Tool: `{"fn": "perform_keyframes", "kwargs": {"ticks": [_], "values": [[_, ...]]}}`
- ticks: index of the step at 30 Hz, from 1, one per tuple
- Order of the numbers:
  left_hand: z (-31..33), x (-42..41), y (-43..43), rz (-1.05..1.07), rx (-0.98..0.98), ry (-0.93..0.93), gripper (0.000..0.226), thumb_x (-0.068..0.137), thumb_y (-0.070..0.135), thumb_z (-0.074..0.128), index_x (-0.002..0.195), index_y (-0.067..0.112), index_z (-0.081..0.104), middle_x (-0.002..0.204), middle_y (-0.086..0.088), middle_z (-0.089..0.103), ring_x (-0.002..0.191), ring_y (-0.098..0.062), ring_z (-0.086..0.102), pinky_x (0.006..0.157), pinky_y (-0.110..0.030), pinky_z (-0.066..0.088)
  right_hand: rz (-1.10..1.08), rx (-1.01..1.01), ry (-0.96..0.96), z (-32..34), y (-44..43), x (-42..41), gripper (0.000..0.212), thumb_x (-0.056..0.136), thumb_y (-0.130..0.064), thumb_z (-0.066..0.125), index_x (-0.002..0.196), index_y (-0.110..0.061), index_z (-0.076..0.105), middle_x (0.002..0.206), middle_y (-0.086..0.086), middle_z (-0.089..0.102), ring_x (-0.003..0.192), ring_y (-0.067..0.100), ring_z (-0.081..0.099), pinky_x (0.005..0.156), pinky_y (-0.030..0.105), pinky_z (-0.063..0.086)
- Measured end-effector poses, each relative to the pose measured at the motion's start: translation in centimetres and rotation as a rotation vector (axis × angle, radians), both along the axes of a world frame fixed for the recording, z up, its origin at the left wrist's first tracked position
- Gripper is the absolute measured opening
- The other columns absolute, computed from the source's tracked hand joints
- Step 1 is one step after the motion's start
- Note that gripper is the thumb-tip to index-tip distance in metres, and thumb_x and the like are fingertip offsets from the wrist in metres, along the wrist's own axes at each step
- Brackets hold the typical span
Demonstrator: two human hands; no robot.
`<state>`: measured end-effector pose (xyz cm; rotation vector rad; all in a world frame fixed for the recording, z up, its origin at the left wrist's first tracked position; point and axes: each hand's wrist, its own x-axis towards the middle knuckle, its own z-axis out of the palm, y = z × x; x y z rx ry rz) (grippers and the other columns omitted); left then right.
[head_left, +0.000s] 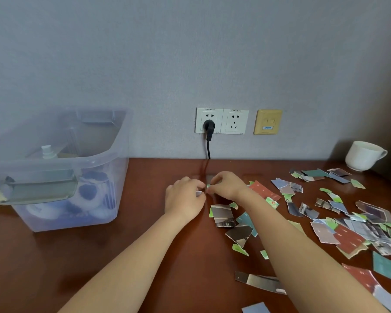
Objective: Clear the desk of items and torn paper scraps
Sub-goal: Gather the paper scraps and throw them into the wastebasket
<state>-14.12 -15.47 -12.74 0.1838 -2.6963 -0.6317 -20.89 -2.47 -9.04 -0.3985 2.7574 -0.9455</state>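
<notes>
Left hand (pixel 185 198), right hand (pixel 229 185) seemingly pinch half-hidden scraps (pixel 199 193).

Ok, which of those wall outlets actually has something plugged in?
The left white outlet: a black plug sits in it, with its cord running down to the desk. The white outlet beside it and the yellow plate have nothing plugged in.

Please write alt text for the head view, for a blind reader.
Left hand and right hand meet over a brown desk, each pinching a small paper scrap; many torn scraps lie scattered to the right. A clear bin stands left, a white cup far right.
</notes>
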Motion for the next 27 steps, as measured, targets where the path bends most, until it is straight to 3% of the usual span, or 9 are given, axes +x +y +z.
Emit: {"fn": "perform_keyframes", "kwargs": {"ticks": [2,5,9,14,17,20,22,27], "values": [[-0.1,-0.3,-0.1,-0.002,-0.022,-0.018,0.032,0.091,0.032,0.048,0.119,0.039,0.062,0.116,0.008,0.058,0.112,-0.015,0.053,0.095,-0.034,0.037,-0.004,0.003,-0.012,0.1,0.1,0.0,0.026,0.08,-0.026,0.074,0.102,-0.019,0.064,0.094,-0.004,0.059,0.093,0.017,0.06,0.087,0.033,0.049],[0.0,-0.5,-0.1,-0.013,-0.036,-0.025,0.033,0.093,0.032,0.046,0.121,0.041,0.062,0.116,0.007,0.057,0.112,-0.015,0.052,0.095,-0.033,0.036,0.002,-0.015,-0.019,0.5,0.0,-0.1,0.016,0.08,-0.022,0.075,0.092,-0.017,0.066,0.091,-0.002,0.062,0.092,0.018,0.059,0.088,0.034,0.049],[0.0,-0.5,-0.2,-0.029,-0.041,-0.02,0.033,0.093,0.03,0.046,0.12,0.042,0.062,0.114,0.007,0.057,0.111,-0.015,0.053,0.095,-0.034,0.037,0.0,-0.014,-0.043,0.5,-0.1,-0.2,0.029,0.079,-0.022,0.076,0.105,-0.01,0.07,0.097,0.002,0.064,0.092,0.018,0.059,0.08,0.031,0.046],[-0.1,-0.5,-0.1,-0.034,-0.035,-0.011,0.032,0.092,0.03,0.046,0.118,0.042,0.062,0.113,0.009,0.057,0.11,-0.014,0.053,0.095,-0.033,0.037,0.0,-0.012,-0.054,0.4,-0.1,-0.5,0.025,0.078,-0.023,0.076,0.097,-0.007,0.075,0.087,0.002,0.064,0.083,0.017,0.056,0.074,0.03,0.045],[0.0,-0.4,0.0,-0.032,-0.006,0.007,0.03,0.092,0.028,0.048,0.117,0.039,0.061,0.111,0.011,0.058,0.107,-0.012,0.054,0.095,-0.033,0.037,-0.034,-0.07,-0.063,0.0,0.0,-0.5,0.016,0.077,-0.021,0.076,0.083,-0.006,0.075,0.074,0.003,0.063,0.072,0.017,0.055,0.069,0.029,0.044],[0.3,0.1,0.1,-0.028,0.086,0.035,0.027,0.092,0.022,0.048,0.114,0.034,0.059,0.102,0.013,0.06,0.097,-0.01,0.058,0.092,-0.032,0.041,-0.084,-0.19,-0.054,-0.6,0.2,-0.5,0.017,0.082,-0.021,0.071,0.069,-0.01,0.07,0.071,0.005,0.066,0.068,0.017,0.056,0.07,0.032,0.048],[0.6,0.6,0.2,-0.029,0.187,0.05,0.024,0.091,0.02,0.048,0.108,0.034,0.057,0.097,0.014,0.059,0.087,-0.009,0.058,0.084,-0.032,0.046,-0.107,-0.294,-0.069,-0.6,0.4,0.1,0.016,0.085,-0.022,0.069,0.073,-0.014,0.071,0.075,0.004,0.07,0.069,0.015,0.058,0.069,0.03,0.048],[1.0,2.5,1.0,-0.046,0.307,0.065,0.019,0.091,0.024,0.049,0.102,0.037,0.058,0.099,0.017,0.058,0.088,-0.004,0.057,0.068,-0.022,0.043,-0.297,-0.658,-0.198,0.2,1.7,2.3,0.015,0.082,-0.015,0.064,0.067,-0.013,0.06,0.066,0.0,0.046,0.056,0.013,0.036,0.042,0.022,0.029]]}}
